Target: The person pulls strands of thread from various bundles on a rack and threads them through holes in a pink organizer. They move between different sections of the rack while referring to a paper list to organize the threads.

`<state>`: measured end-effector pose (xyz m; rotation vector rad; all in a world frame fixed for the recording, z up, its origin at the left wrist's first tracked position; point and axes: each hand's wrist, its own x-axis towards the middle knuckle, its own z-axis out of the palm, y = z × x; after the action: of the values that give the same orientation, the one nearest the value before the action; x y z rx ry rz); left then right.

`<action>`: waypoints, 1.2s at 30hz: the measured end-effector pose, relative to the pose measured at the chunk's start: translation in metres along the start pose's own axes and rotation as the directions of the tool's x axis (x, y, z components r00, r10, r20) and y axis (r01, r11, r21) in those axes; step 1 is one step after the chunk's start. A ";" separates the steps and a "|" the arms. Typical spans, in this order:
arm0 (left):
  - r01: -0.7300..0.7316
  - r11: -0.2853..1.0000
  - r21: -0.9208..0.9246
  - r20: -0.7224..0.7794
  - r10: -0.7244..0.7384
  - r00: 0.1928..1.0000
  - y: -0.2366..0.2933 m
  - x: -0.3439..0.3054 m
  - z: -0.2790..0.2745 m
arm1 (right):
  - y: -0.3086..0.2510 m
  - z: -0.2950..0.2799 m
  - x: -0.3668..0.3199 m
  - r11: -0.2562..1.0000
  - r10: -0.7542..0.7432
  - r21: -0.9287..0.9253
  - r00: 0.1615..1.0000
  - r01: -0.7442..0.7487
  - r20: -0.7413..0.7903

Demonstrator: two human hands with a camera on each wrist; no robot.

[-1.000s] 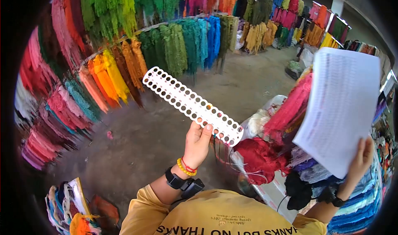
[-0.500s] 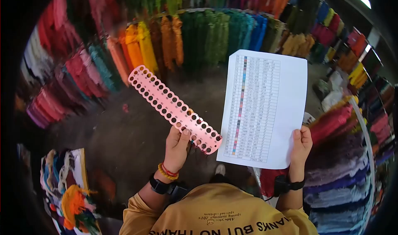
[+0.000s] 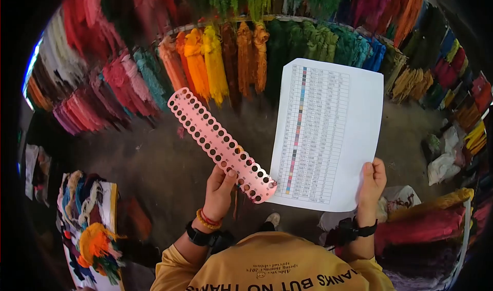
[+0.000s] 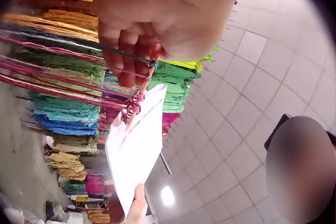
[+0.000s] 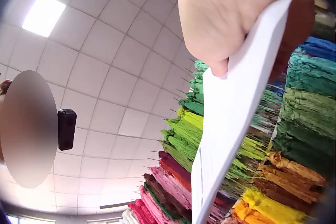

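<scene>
My left hand [image 3: 218,193] pinches a long pink thread card [image 3: 221,145] near its lower end, thumb on top. Two rows of round holes with scalloped edges run along the card, and small printed marks line its middle. In the left wrist view, pink and dark threads are knotted [image 4: 131,109] through the holes at that end and trail away. My right hand [image 3: 373,182] grips the right edge of a printed paper sheet [image 3: 354,132], thumb in front. A table with a column of small colour swatches fills the sheet's left part. The card's lower end meets the sheet's lower left edge in the head view.
Hanks of yarn [image 3: 213,65] in many colours hang on rails ahead and to the left. At the lower left stands a white board [image 3: 109,203] with loose threads and an orange bundle [image 3: 96,242]. Red yarn [image 3: 423,227] lies stacked at lower right.
My right hand has brought the sheet from the far right to beside the card, its printed side now facing me. The view has turned left, and the card slants more steeply.
</scene>
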<state>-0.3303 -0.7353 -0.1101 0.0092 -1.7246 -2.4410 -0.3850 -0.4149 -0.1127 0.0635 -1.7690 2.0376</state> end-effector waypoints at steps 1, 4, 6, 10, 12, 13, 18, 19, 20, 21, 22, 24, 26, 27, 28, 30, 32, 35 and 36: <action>0.002 1.000 -0.002 -0.005 -0.002 1.000 -0.001 0.015 0.004 | 0.006 0.001 0.012 1.000 -0.004 0.005 1.000 0.004 -0.007; 0.006 1.000 -0.010 -0.028 -0.006 1.000 -0.003 0.049 0.021 | 0.017 -0.004 0.048 1.000 -0.017 0.017 1.000 0.018 -0.012; 0.026 1.000 0.005 -0.035 -0.025 0.999 -0.010 0.074 0.025 | 0.026 -0.004 0.070 0.999 -0.015 0.029 1.000 0.015 -0.023; 0.040 0.999 0.019 -0.003 -0.040 0.999 -0.021 0.118 0.044 | 0.040 -0.013 0.099 0.999 -0.017 0.045 0.998 0.020 -0.067; 0.057 0.998 0.014 0.030 -0.057 0.998 -0.027 0.145 0.055 | 0.048 -0.019 0.115 0.999 -0.013 0.040 0.996 0.017 -0.085; 0.068 0.998 0.012 0.049 -0.069 0.996 -0.030 0.159 0.060 | 0.051 -0.020 0.123 0.999 -0.016 0.036 0.994 0.020 -0.108; 0.090 0.994 0.063 0.167 -0.100 0.981 -0.053 0.237 0.078 | 0.064 -0.023 0.164 0.998 -0.061 -0.039 0.974 0.054 -0.219; 0.086 0.993 0.075 0.168 -0.098 0.981 -0.056 0.255 0.085 | 0.067 -0.024 0.173 0.998 -0.060 -0.043 0.968 0.051 -0.245; 0.091 0.993 0.075 0.210 -0.105 0.972 -0.061 0.273 0.089 | 0.070 -0.024 0.182 0.998 -0.060 -0.047 0.961 0.049 -0.268; 0.095 0.993 0.074 0.253 -0.111 0.961 -0.069 0.291 0.091 | 0.073 -0.026 0.190 0.997 -0.062 -0.053 0.954 0.048 -0.293; 0.100 0.992 0.073 0.296 -0.117 0.948 -0.076 0.310 0.095 | 0.076 -0.029 0.199 0.996 -0.075 -0.075 0.944 0.054 -0.321; 0.143 0.989 0.045 0.372 -0.150 0.916 -0.089 0.341 0.111 | 0.080 -0.039 0.215 0.992 -0.089 -0.121 0.920 0.046 -0.383; 0.196 0.979 0.050 0.454 -0.197 0.869 -0.106 0.369 0.130 | 0.081 -0.051 0.224 0.990 -0.106 -0.135 0.892 0.051 -0.439; 0.220 0.974 0.062 0.492 -0.222 0.842 -0.117 0.381 0.143 | 0.082 -0.060 0.226 0.988 -0.114 -0.143 0.875 0.052 -0.471; 0.243 0.967 0.074 0.531 -0.245 0.811 -0.128 0.392 0.158 | 0.083 -0.069 0.227 0.986 -0.121 -0.158 0.854 0.046 -0.505; 0.256 0.963 0.082 0.602 -0.252 0.758 -0.151 0.409 0.190 | 0.086 -0.091 0.230 0.982 -0.135 -0.186 0.816 0.034 -0.563; 0.287 0.954 0.084 0.653 -0.271 0.707 -0.173 0.419 0.229 | 0.090 -0.120 0.236 0.978 -0.148 -0.206 0.777 0.024 -0.612; 0.350 0.932 0.094 0.717 -0.308 0.626 -0.204 0.428 0.297 | 0.098 -0.171 0.246 0.976 -0.154 -0.218 0.722 0.004 -0.674; 0.357 0.928 0.103 0.732 -0.314 0.605 -0.217 0.431 0.321 | 0.100 -0.191 0.252 0.975 -0.155 -0.220 0.710 -0.001 -0.687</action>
<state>-0.8125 -0.4187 -0.1694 -0.8766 -2.0879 -3.0329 -0.6001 -0.1673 -0.1617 -0.6195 -1.4147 1.4918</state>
